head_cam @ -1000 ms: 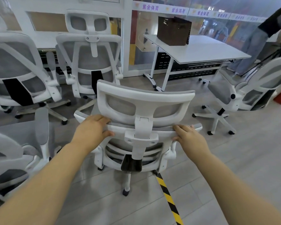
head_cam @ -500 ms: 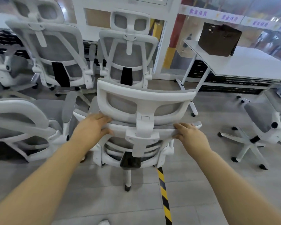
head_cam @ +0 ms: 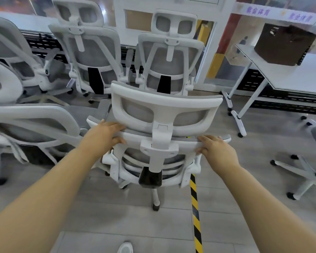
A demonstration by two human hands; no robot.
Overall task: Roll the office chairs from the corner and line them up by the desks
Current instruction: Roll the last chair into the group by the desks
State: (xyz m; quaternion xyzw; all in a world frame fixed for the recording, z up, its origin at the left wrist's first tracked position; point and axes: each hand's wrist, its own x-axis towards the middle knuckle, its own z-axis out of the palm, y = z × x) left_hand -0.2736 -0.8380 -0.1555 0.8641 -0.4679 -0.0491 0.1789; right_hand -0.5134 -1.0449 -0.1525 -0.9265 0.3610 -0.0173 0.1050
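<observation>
White mesh office chair (head_cam: 164, 125) stands before us, our left hand (head_cam: 106, 134) and right hand (head_cam: 215, 148) both closed over its backrest top. Two matching chairs (head_cam: 170, 61) stand just beyond.

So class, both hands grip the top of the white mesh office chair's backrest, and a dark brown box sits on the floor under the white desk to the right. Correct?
Not quite. The head view shows the dark brown box sitting on top of the white desk, not on the floor. Both the left hand and right hand do grip the white mesh office chair backrest.

Grey plank floor (head_cam: 117, 225) crossed by yellow-black hazard tape (head_cam: 195, 212); white folding table (head_cam: 299, 77) carries a dark brown box (head_cam: 283, 44) near glass wall panels (head_cam: 224, 57).
</observation>
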